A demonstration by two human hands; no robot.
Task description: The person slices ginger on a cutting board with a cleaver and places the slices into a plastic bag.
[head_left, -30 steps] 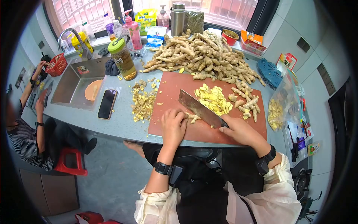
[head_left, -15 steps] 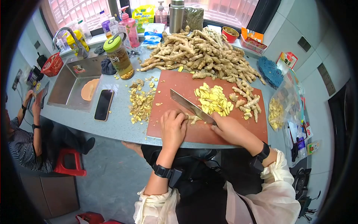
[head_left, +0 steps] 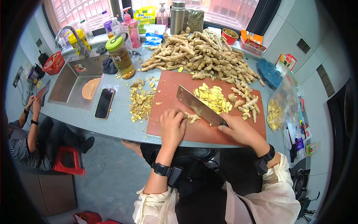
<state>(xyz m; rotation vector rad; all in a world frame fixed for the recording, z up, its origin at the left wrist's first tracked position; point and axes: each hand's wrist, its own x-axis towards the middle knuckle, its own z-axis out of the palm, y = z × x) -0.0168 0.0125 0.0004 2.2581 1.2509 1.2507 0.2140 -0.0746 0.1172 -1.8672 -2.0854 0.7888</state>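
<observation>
My right hand (head_left: pixel 238 128) is wrapped round the handle of a wide-bladed kitchen knife (head_left: pixel 199 106). The blade slants up and left over the reddish-brown cutting board (head_left: pixel 167 84). Curled near the board's front edge, my left hand (head_left: pixel 172 125) pins a piece of ginger (head_left: pixel 192 117), whose branched end pokes out by the blade. Behind the knife lies a heap of yellow ginger slices (head_left: pixel 212 98). Several unsliced ginger pieces (head_left: pixel 247 102) rest to the right of that heap. A large pile of whole ginger (head_left: pixel 201 52) rises behind the board.
Ginger scraps (head_left: pixel 141 104) lie left of the board, beside a phone (head_left: pixel 104 103). A green-lidded jar (head_left: pixel 121 58) stands near the sink (head_left: pixel 61 87). On the right are a plastic bag (head_left: pixel 278 108) and a blue basket (head_left: pixel 268 72). Another person (head_left: pixel 28 145) sits at far left.
The knife has moved right, away from my left hand, and more of the ginger piece shows. My right hand has shifted slightly right; my left hand stays in place.
</observation>
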